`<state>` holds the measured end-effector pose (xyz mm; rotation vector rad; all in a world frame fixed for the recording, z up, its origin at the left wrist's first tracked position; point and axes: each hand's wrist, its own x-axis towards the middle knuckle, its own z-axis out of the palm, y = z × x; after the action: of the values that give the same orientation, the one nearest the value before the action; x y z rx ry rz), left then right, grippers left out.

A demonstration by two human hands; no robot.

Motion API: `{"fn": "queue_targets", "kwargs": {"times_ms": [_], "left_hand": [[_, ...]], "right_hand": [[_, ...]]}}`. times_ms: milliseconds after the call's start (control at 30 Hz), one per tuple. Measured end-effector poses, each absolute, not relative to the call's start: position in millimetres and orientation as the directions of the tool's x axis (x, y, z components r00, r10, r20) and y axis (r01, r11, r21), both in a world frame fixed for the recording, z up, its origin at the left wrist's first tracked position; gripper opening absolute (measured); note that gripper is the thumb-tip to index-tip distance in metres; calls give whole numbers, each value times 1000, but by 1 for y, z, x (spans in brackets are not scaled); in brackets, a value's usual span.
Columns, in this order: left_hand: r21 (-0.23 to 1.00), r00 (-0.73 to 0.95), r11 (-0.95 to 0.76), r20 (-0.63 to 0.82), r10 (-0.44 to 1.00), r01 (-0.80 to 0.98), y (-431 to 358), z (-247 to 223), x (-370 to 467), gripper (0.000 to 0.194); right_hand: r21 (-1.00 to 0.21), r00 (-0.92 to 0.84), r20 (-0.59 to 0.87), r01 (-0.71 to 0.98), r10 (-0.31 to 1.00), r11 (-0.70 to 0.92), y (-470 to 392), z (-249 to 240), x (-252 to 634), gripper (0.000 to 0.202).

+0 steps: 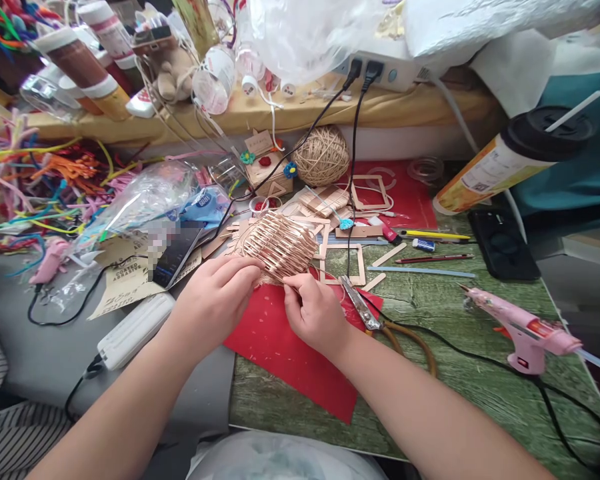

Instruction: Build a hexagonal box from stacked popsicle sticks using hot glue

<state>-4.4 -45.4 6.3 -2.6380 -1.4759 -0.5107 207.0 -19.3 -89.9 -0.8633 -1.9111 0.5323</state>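
Note:
A woven piece of thin wooden sticks and twine (pixel 283 247) lies tilted in front of me, over a red sheet (pixel 295 353). My left hand (pixel 217 297) is closed on its near left edge, fingers bent over the rim. At the near right edge, my right hand (pixel 315 310) makes a pinch with thumb and forefinger. What sits between those fingertips is too small to make out; it may be a strand of twine. Scissors (pixel 363 303) with brown handles lie just right of my right hand. Behind the woven piece rests a ball of twine (pixel 323 155).
A pink glue gun (pixel 525 327), a phone (pixel 504 245) and a lidded drink cup (pixel 517 157) are at the right. Popsicle-stick frames (pixel 363 263) lie beyond the scissors. Left are a white power strip (pixel 135 330), sandpaper (pixel 125 280) and another glue gun (pixel 50 260). Black cables cross the table.

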Motion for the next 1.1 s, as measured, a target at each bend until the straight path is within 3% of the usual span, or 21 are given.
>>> {"fn": "queue_targets", "kwargs": {"times_ms": [333, 467, 700, 1100], "left_hand": [[221, 349, -453, 387, 854, 864, -46, 3, 1, 14], [206, 357, -469, 415, 837, 859, -45, -1, 1, 19], [297, 394, -529, 411, 822, 795, -44, -1, 4, 23], [275, 435, -548, 378, 817, 790, -43, -1, 5, 22]], "right_hand": [[-642, -340, 585, 360, 736, 677, -17, -83, 205, 16], [-614, -363, 590, 378, 721, 693, -14, -81, 206, 14], [-576, -383, 597, 407, 705, 709, -12, -83, 209, 10], [-572, -358, 602, 430, 714, 698, -12, -85, 206, 11]]}}
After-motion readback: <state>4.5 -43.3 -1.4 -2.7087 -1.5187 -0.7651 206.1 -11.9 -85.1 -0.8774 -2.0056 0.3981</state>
